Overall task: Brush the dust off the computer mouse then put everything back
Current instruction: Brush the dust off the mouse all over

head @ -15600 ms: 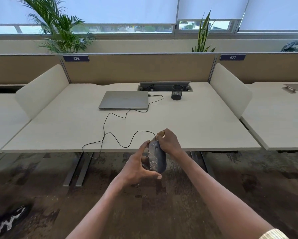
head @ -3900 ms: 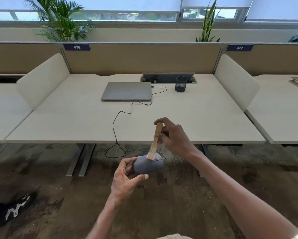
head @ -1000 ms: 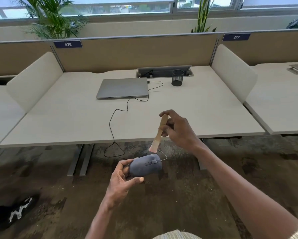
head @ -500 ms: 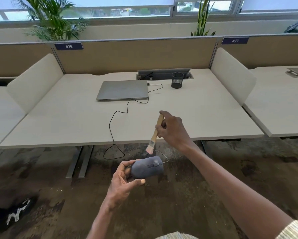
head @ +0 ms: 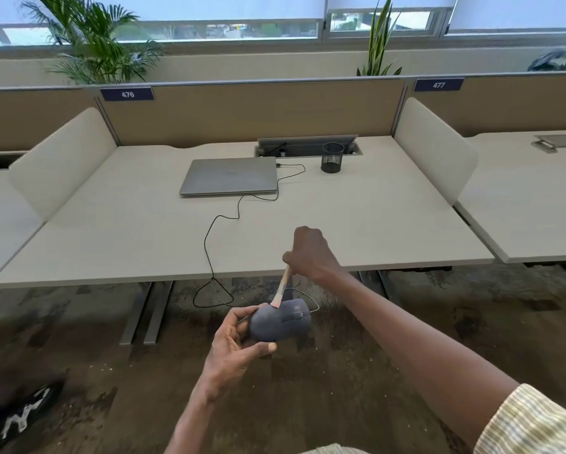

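Nearest to the camera, the left hand (head: 234,347) holds the computer mouse (head: 280,320) in the air over the dark floor (head: 357,371), in front of the near edge of the desk (head: 373,221) and not touching it. The fingers are curled around the rear of the grey mouse and the thumb lies under its side; the buttons and the wheel point to the right.

Just above it, the right hand (head: 311,253) is closed around the wooden handle of a small brush (head: 282,287). The brush is tilted – the handle goes up to the right, the pale bristles go down to the left, and the bristle tip touches the top of the mouse near its rear. At the lower right corner a striped sleeve (head: 534,421) covers the right forearm.

The black cable (head: 209,250) leaves the front of the mouse, makes a loop below the near edge of the desk, then climbs onto the desk and runs across it to the right side of a closed grey laptop (head: 229,175). The laptop lies toward the far edge, a little left of the middle. To its right stands a black mesh pen cup (head: 332,157), just before an open cable tray (head: 308,146) at the far edge – behind it rises the brown partition (head: 242,113).
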`<state>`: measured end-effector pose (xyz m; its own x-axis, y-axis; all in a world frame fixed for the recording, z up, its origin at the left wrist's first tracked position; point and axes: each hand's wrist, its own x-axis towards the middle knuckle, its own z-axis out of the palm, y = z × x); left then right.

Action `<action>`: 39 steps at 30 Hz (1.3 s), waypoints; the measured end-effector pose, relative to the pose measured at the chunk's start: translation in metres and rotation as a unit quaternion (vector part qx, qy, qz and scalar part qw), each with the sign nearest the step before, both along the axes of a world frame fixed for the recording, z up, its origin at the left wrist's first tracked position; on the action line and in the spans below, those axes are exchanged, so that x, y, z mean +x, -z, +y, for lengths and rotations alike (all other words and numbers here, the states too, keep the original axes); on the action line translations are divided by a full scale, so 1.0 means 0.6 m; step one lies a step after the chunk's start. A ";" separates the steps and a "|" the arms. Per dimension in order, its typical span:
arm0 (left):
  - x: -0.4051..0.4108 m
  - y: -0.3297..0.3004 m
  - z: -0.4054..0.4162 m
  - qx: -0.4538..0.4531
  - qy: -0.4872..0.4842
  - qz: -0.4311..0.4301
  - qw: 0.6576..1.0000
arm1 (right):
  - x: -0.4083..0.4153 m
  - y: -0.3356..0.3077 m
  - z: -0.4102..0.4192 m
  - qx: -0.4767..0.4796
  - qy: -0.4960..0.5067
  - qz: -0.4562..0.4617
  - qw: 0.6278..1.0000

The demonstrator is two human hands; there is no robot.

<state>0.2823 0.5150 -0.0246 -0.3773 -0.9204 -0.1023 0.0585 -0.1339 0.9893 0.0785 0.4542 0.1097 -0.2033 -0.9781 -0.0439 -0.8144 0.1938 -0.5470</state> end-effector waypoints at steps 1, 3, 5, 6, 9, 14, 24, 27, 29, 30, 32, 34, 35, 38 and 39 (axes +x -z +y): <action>-0.001 0.000 0.001 0.000 0.001 0.002 1.000 | -0.007 -0.002 -0.001 0.009 -0.001 0.006 1.000; -0.002 0.001 0.002 -0.001 0.004 0.003 1.000 | -0.019 -0.007 -0.001 0.022 -0.002 0.039 0.999; -0.002 0.001 0.002 0.002 0.007 0.006 1.000 | -0.027 -0.014 0.001 0.020 0.000 0.080 0.997; -0.002 0.002 0.001 0.003 0.007 0.008 1.000 | -0.028 -0.019 0.003 0.015 0.002 0.095 0.995; -0.003 0.002 -0.004 0.008 0.008 0.014 1.000 | -0.020 -0.032 0.002 -0.034 -0.005 0.092 0.995; -0.009 0.002 -0.008 0.009 0.009 0.010 1.000 | 0.018 -0.041 -0.006 -0.043 -0.032 0.019 0.998; 0.003 0.007 -0.009 0.006 -0.011 0.012 1.000 | -0.034 -0.018 0.005 0.007 0.002 0.083 0.997; 0.001 0.003 -0.010 0.010 -0.020 0.014 1.000 | -0.041 -0.013 0.012 -0.035 0.006 0.095 0.995; -0.002 0.001 -0.012 0.008 -0.021 0.012 1.000 | -0.034 -0.015 0.014 -0.090 0.012 0.074 0.993; -0.003 0.001 -0.013 0.008 -0.023 0.011 1.000 | -0.027 -0.019 0.016 -0.120 0.013 0.051 0.991; -0.006 0.002 -0.014 0.006 -0.029 0.010 1.000 | -0.008 -0.026 0.025 -0.178 -0.007 -0.007 0.984; -0.009 0.004 -0.015 -0.003 -0.038 0.004 0.999 | 0.013 -0.025 0.037 -0.202 -0.033 -0.057 0.977; -0.010 0.004 -0.015 -0.008 -0.041 0.001 0.999 | 0.021 -0.022 0.043 -0.202 -0.043 -0.070 0.976; -0.011 0.005 -0.018 -0.017 -0.049 -0.004 0.999 | 0.030 -0.007 0.055 -0.185 -0.048 -0.057 0.980; -0.011 0.005 -0.019 -0.019 -0.051 -0.007 0.998 | 0.027 -0.005 0.057 -0.188 -0.042 -0.044 0.980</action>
<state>0.2759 0.5034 -0.0274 -0.2793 -0.9575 -0.0719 0.0557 -0.0909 0.9943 0.0946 0.4882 0.1125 -0.1328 -0.9416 0.3094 -0.7655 -0.1008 -0.6355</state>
